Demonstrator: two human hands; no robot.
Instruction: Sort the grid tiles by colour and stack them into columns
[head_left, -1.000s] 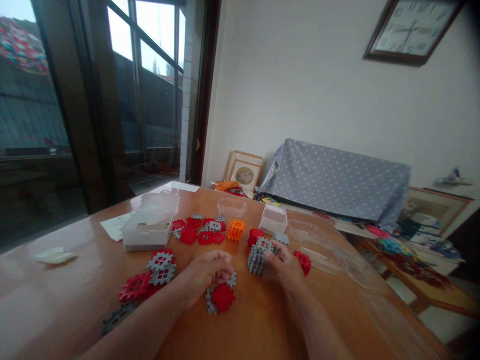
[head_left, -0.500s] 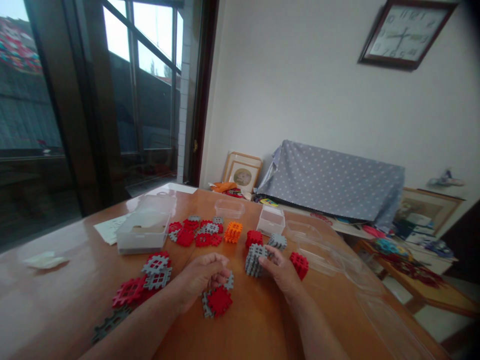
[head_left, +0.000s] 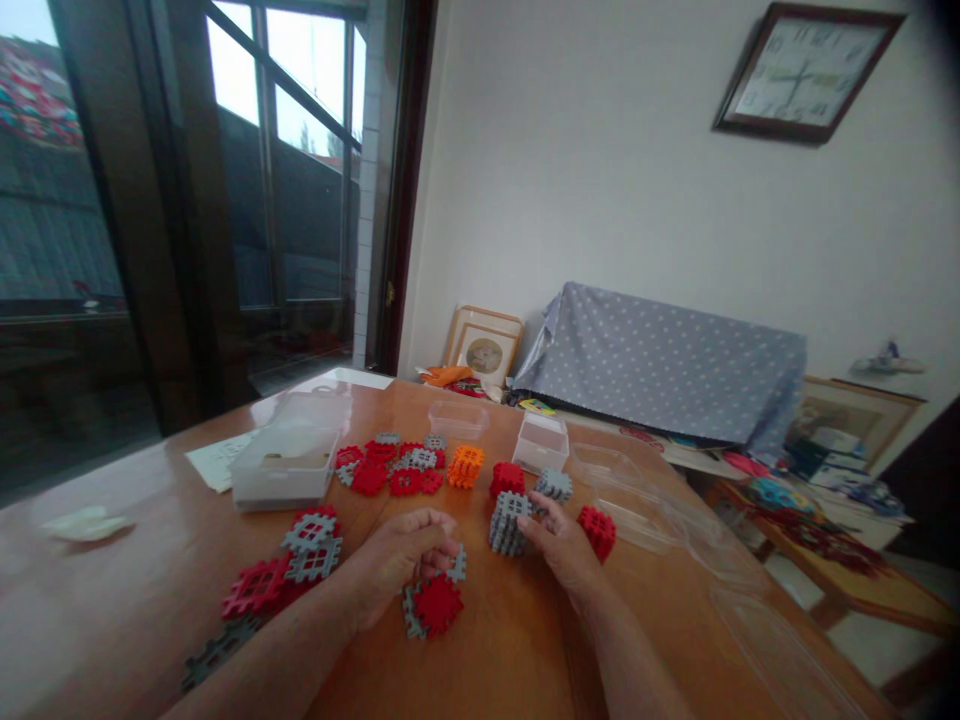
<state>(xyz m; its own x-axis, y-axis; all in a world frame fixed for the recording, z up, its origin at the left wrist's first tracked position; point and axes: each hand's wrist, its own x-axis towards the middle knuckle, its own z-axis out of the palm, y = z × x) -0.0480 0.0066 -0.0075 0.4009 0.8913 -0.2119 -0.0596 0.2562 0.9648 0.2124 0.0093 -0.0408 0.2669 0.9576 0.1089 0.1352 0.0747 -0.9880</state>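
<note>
My left hand (head_left: 412, 555) hovers over the near middle of the table with its fingers curled together. A grey notched plastic tile (head_left: 458, 566) shows at its fingertips; whether they grip it is hidden. Just below lie a red gear-shaped tile (head_left: 438, 604) and another grey tile (head_left: 412, 614). My right hand (head_left: 561, 540) has thumb and fingers closed on the right side of a stack of grey tiles (head_left: 508, 524), which stands on the table. Behind that stack sits a red tile stack (head_left: 508, 480), with a smaller grey stack (head_left: 553, 485) beside it. Another red stack (head_left: 597, 532) stands right of my hand.
Loose red and grey tiles (head_left: 369, 476) lie farther back, near an orange stack (head_left: 466, 466). More tiles (head_left: 255, 587) lie beside my left forearm. A clear box (head_left: 281, 480) stands at left, a small white box (head_left: 541, 442) behind, and clear lids (head_left: 637, 520) at right.
</note>
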